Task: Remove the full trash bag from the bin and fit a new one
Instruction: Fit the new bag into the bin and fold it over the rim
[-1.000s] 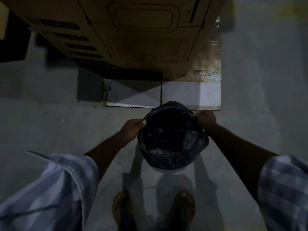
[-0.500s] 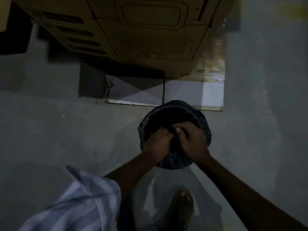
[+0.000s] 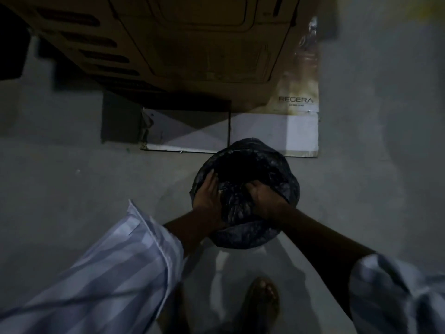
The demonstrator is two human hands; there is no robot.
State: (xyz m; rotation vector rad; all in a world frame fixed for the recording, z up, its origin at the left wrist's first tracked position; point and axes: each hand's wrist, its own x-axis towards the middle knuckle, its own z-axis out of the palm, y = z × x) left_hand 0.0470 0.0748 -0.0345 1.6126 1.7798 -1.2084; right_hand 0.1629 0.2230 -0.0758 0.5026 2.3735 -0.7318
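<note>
A black trash bag (image 3: 284,169) lines a small round bin on the floor, its edge folded over the rim and hanging down the outside. A little of the pale bin (image 3: 231,257) shows under the bag's near edge. My left hand (image 3: 208,196) lies flat against the bag at the near left of the opening, fingers pointing into it. My right hand (image 3: 263,197) is inside the opening at the near right, curled on bag plastic. Between the two hands the plastic is bunched and crumpled. The bottom of the bag is too dark to see.
A large brown cardboard box (image 3: 192,44) stands just beyond the bin. A flat white board (image 3: 277,131) printed REGERA lies on the grey floor under it. My sandalled foot (image 3: 263,300) is below the bin.
My hands left the bag's rim at the sides, met at the near edge, then went down into the opening and spread slightly apart. The camera has come closer.
</note>
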